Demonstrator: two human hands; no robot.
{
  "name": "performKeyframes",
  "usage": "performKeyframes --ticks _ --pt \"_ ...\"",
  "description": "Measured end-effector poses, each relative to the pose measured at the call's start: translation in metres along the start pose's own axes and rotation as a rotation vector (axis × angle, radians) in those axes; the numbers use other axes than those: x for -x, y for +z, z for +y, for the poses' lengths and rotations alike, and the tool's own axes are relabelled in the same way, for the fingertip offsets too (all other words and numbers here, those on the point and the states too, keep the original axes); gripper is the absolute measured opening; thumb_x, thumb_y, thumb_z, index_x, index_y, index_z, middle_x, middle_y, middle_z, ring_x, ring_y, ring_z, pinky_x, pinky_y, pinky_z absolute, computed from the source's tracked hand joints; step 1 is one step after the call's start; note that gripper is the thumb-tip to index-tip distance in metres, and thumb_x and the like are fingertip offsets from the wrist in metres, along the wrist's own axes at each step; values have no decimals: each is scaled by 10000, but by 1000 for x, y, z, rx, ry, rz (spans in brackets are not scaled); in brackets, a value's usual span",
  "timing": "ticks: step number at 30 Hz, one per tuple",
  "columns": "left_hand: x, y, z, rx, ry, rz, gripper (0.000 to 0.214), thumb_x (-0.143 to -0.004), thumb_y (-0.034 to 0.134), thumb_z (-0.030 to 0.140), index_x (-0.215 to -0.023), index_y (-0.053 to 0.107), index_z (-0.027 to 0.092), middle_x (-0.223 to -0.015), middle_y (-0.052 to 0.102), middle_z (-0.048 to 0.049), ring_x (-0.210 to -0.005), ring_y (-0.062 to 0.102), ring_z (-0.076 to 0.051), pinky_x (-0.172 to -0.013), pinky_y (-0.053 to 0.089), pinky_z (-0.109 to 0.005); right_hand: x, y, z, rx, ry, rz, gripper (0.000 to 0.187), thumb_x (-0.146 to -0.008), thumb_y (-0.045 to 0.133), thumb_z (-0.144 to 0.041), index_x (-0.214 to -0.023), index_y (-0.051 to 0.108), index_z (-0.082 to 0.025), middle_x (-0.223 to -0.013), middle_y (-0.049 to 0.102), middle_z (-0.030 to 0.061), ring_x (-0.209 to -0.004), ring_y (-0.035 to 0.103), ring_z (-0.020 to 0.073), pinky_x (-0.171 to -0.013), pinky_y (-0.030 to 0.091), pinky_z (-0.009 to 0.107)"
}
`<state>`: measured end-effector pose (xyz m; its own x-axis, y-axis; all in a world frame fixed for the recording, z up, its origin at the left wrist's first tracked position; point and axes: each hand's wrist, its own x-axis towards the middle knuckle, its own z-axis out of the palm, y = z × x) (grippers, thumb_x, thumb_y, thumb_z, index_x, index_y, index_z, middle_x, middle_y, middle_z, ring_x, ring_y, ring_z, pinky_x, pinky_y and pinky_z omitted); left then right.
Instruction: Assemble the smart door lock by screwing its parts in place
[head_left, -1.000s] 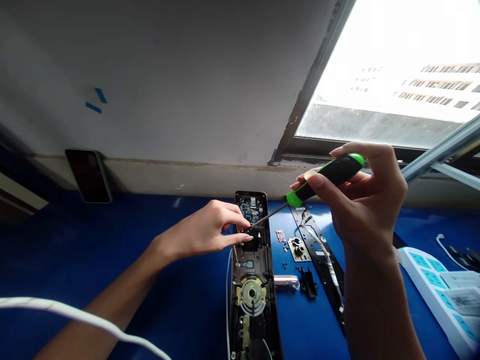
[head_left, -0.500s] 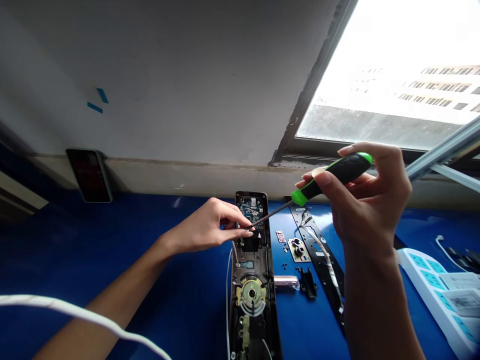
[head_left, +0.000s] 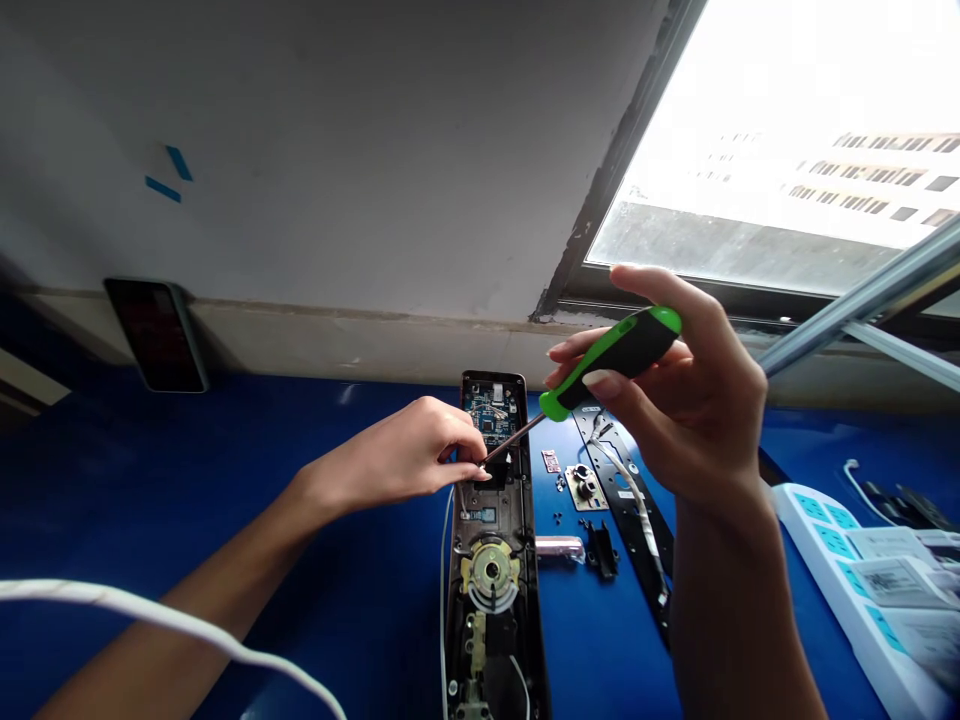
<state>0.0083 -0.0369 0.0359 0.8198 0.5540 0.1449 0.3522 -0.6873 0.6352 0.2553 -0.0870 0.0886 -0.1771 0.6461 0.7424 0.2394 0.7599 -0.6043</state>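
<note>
Right grip: closed around the screwdriver, its tip reaching your left fingertips.
Left grip: curled over the lock panel; pinch unclear.
Lock panel: long axis pointing away from you, left grip nearer.
Bench: blue, under the panel.

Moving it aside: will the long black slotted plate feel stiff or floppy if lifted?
The black slotted plate looks thin yet rigid, probably light for its length. The white cable along it seems loose and will likely sag or slide when lifted.
</note>
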Motion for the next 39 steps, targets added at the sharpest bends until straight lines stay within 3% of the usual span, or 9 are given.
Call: performKeyframes --ticks 3,6,10,14,19,27,34,39 --pt "0 2 3 -44 4 -13 97 -951 767 214 -871 806 175 -832 736 -19 -741 652 -139 -662 457 -270 1 3 3 -1 -8 -27 711 -903 771 -211 -1536 489 -370 -1165 779 31 -1104 795 293 -826 732 426" --pt "1 1 6 -64 -5 21 88 -945 776 227 -883 810 174 -832 734 -19 -726 644 -137 -645 448 -269 1 7 8 46 -27 26 746 -866 813 -225 -1519 492 -389 -1291 738 45 -1156 779 309 -882 723 426" --pt "1 -3 7 -62 -12 128 94 -954 761 240 -957 828 173 -893 761 -35 -741 665 -140 -659 465 -263 2 16 13 34 -58 17 755 -863 815 -178 -1520 501 -377 -1160 769 17 -1079 807 292 -939 717 438" --pt "5 -16 6 -62 -12 186 215 -915 810 343 -1068 836 195 -920 790 -33 -744 675 -149 -650 481 -258 2 25 13 39 -82 39 773 -838 839 -154 -1501 537 -411 -1402 691 23 -1017 816 274 -923 724 451" --pt "12 -33 -2 -71 -99 241 236 -994 683 403 -1031 832 225 -951 816 -17 -802 705 -160 -669 491 -252 -1 30 8 73 -133 72 759 -847 805 -108 -1501 557 -402 -1547 601 23 -1034 799 267 -948 720 495" --pt "7 -28 -15 -31 -147 199 251 -1008 621 344 -1166 764 213 -1043 807 -33 -887 729 -186 -806 538 -274 1 41 16 152 -97 12 781 -861 782 -132 -1546 503 -383 -1503 652 45 -1061 785 264 -944 716 472" --pt "6 -27 -12 12 -159 114 236 -1043 557 333 -1172 721 223 -988 767 -10 -843 676 -170 -772 477 -259 2 45 17 142 -128 -2 772 -874 774 -118 -1541 506 -400 -1514 645 29 -1115 775 269 -925 712 461" --pt "4 -22 -13 29 -190 125 259 -1064 460 322 -1173 680 236 -876 702 12 -730 599 -161 -689 421 -256 1 50 17 259 -205 2 792 -863 825 -174 -1529 505 -460 -1412 700 8 -981 774 235 -878 704 426"
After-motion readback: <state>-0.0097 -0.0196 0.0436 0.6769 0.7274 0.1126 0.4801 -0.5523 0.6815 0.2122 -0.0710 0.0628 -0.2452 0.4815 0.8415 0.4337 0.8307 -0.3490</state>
